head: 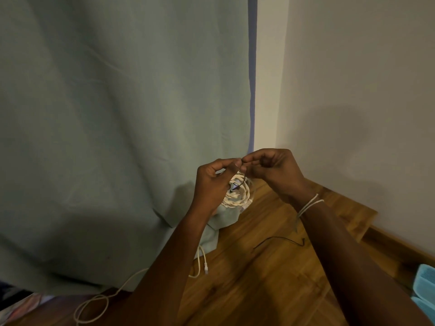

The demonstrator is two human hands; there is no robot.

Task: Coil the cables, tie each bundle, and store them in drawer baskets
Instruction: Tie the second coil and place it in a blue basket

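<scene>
A coiled cream-white cable bundle (239, 193) hangs in the air just below my two hands. A thin dark tie (244, 178) loops around the coil's top. My left hand (215, 184) pinches one end of the tie between thumb and fingers. My right hand (273, 169) pinches the other end, fingertips meeting the left hand's above the coil. A loose white cable (103, 300) lies on the wooden floor at the lower left, its plug end (206, 269) near the curtain hem.
A pale green curtain (117, 137) fills the left and its hem bunches on the floor. A spare black tie (280, 241) lies on the wood floor (259, 290). Blue plastic baskets (424, 290) sit at the right edge. A white wall (353, 90) is to the right.
</scene>
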